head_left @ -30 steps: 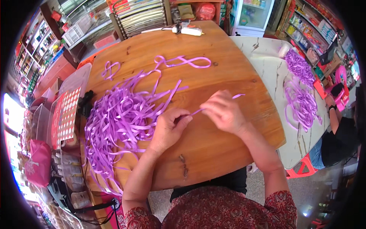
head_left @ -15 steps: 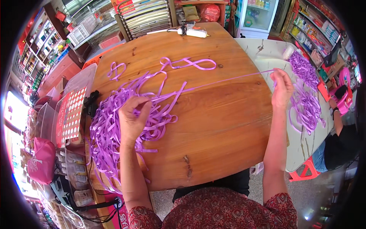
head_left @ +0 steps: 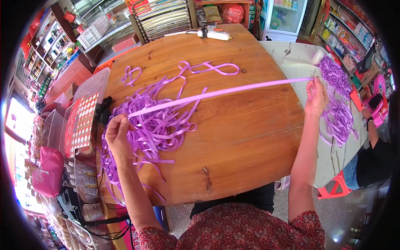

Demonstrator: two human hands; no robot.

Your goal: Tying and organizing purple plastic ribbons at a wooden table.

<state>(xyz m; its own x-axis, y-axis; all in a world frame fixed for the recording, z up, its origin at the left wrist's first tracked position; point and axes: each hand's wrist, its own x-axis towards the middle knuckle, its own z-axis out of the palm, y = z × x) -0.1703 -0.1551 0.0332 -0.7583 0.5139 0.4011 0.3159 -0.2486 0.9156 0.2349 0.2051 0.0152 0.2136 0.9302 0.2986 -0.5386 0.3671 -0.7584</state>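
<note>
A purple ribbon (head_left: 216, 93) is stretched taut and nearly straight above the wooden table (head_left: 241, 141). My left hand (head_left: 118, 132) pinches its left end over a big tangled pile of purple ribbons (head_left: 160, 125). Out past the table's right edge, my right hand (head_left: 316, 96) pinches the other end, fingers closed. On the far part of the table lie a small looped ribbon (head_left: 131, 76) and a longer ribbon with a loop (head_left: 225, 68).
A marbled white table (head_left: 337, 160) adjoins on the right, bearing two heaps of purple ribbon (head_left: 339, 121). A white power strip (head_left: 217, 35) rests at the far edge. Plastic boxes and a dotted red box (head_left: 81, 125) line the left. Another person (head_left: 375, 160) sits at right.
My left hand has moved left and toward me, and my right hand slightly right. The ribbon between them now spans farther and shows its flat side.
</note>
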